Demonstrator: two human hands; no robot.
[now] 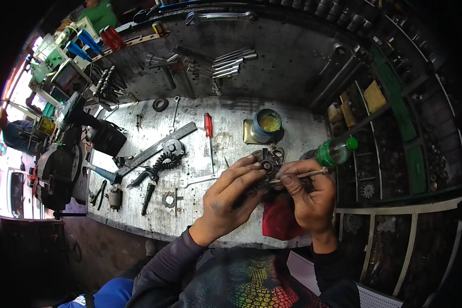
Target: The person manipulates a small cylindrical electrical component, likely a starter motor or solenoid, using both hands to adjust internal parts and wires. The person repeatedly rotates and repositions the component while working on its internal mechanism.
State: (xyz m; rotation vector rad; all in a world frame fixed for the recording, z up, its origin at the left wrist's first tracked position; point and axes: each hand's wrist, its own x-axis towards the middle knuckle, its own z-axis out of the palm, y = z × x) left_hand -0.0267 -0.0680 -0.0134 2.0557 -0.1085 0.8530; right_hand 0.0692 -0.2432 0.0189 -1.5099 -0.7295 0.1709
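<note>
My left hand is closed on a small dark, greasy metal part with a round center, above the workbench. My right hand grips a thin metal rod or tool, one end of which is at the part; exact contact is hidden by my fingers. A red cloth lies below both hands. Behind them stand a blue tub of yellow grease and a green-capped bottle. A red screwdriver and an open-end wrench lie to the left.
A metal bar, coiled air gun and pliers lie on the left, beside dark machinery. Wall-hung tools line the back; a parts shelf borders the right. Someone in green is at upper left, a blue-clad leg at lower left.
</note>
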